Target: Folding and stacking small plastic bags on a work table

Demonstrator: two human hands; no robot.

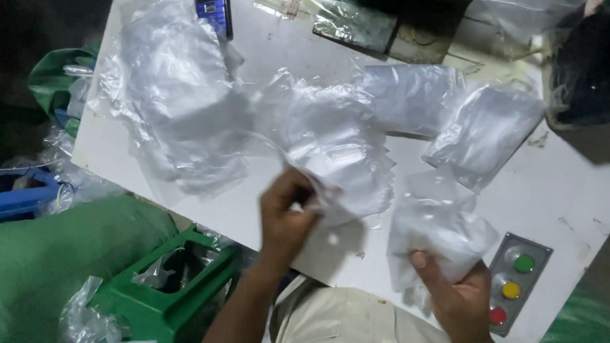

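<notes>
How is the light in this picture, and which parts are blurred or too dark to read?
Head view: the white table is lit brightly, and the clear plastic bags glare, with soft edges; the left hand is slightly motion-blurred; the right hand is sharper, holding a bundle of bags; the upper left corner falls into near-black shadow.

A dark blue box [213, 6] with a black edge stands at the far edge of the white counter [561, 194], left of centre. Just right of it lies a small clear packet [278, 1] with a reddish mark. Clear plastic bags cover the counter: a loose heap [178, 113] at the left, a crumpled stack [333, 145] in the middle, and 2 flat packs [409, 97] [485, 130] to the right. The right hand [459, 298] holds another bundle of bags [435, 230].
</notes>
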